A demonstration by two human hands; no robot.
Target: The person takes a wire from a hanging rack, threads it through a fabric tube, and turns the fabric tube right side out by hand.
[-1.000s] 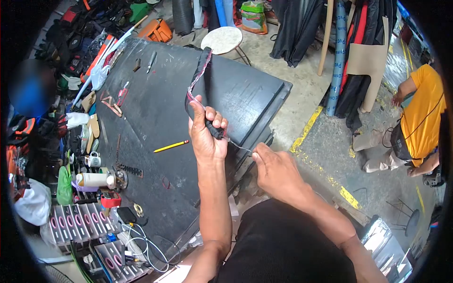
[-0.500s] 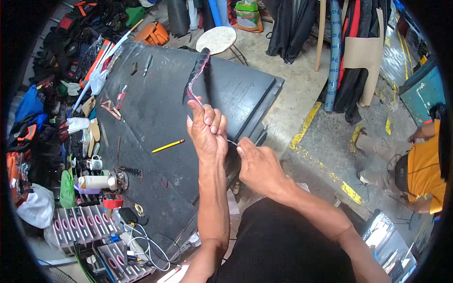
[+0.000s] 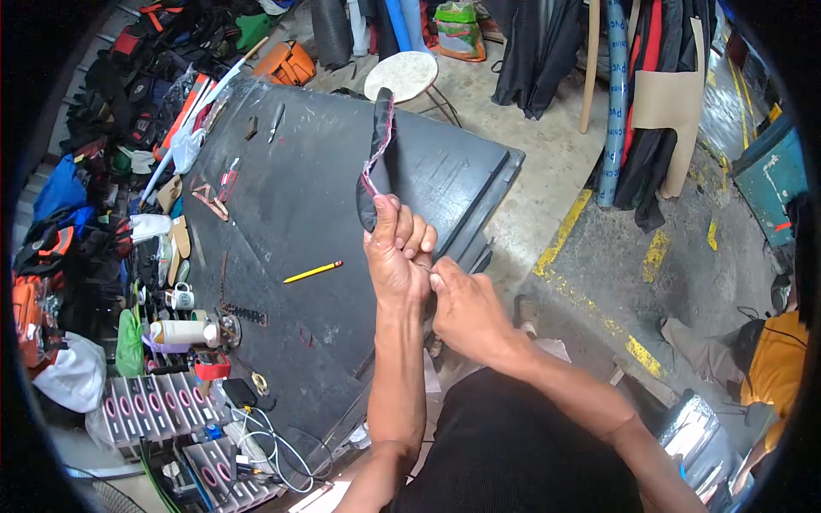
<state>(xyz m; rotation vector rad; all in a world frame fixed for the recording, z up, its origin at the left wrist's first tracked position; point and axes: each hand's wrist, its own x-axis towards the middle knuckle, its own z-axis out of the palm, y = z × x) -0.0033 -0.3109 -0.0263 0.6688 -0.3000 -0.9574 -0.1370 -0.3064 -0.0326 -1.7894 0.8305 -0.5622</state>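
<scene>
My left hand (image 3: 398,256) is closed around the lower end of a padded black fabric strip (image 3: 380,132). The strip stands up from my fist over the table, with ragged white and pink-red threads along one edge. Close beside it on the right, my right hand (image 3: 469,309) is closed in a pinch. A thin, pale, thread-like or wire-like piece (image 3: 424,268) shows between the two hands; its kind is too small to tell. What lies inside the right fingers is hidden. A yellow pencil (image 3: 313,272) lies on the table to the left of my hands.
The dark worktable (image 3: 291,197) carries a cutter-like tool (image 3: 276,122) and a black perforated strip (image 3: 244,314). A mug (image 3: 181,297), tape roll (image 3: 260,384) and white cable (image 3: 278,449) crowd its left side. A round stool (image 3: 400,75) stands behind. Someone in orange (image 3: 774,355) is at right.
My hands have drawn closer together, shortening the visible thin piece between them. The black strip stands more upright. The view has shifted slightly, and the person in orange sits farther toward the right edge.
</scene>
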